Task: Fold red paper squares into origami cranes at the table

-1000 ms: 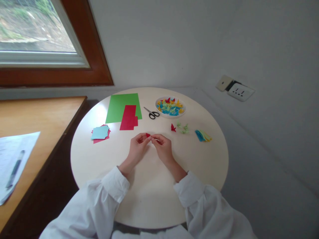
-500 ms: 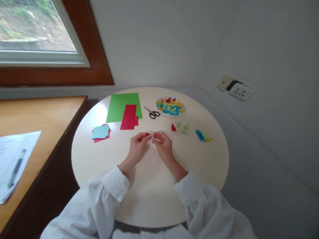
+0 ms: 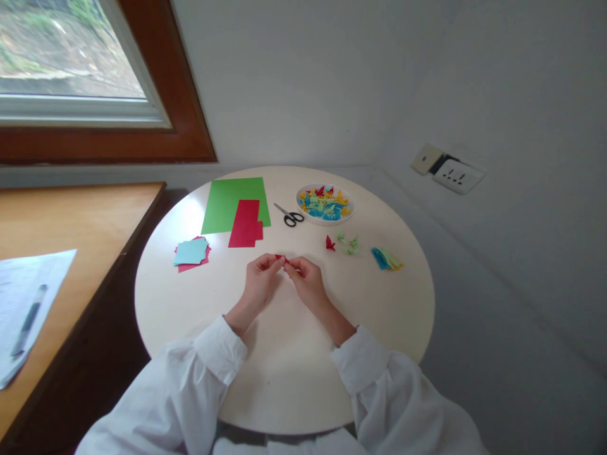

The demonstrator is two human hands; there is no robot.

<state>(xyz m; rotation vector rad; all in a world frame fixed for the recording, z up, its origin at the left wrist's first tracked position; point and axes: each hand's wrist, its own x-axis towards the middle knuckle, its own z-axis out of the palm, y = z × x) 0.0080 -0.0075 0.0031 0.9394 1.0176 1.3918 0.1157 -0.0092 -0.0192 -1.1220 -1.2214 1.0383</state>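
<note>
Pinching one side of a small red paper piece (image 3: 279,256) between thumb and fingers, the left hand (image 3: 258,275) meets the right hand (image 3: 307,278), whose thumb and fingers pinch the other side. The red paper piece is positioned above the near-middle area of the round table (image 3: 284,360), largely covered by the fingertips; its fold detail is too small to tell. Beyond the right hand lie a red folded figure (image 3: 330,243) and, just beside it, pale green folded figures (image 3: 351,246). Scissors (image 3: 291,219) rest beside a white dish (image 3: 327,222) containing multicoloured folded pieces (image 3: 325,203).
</note>
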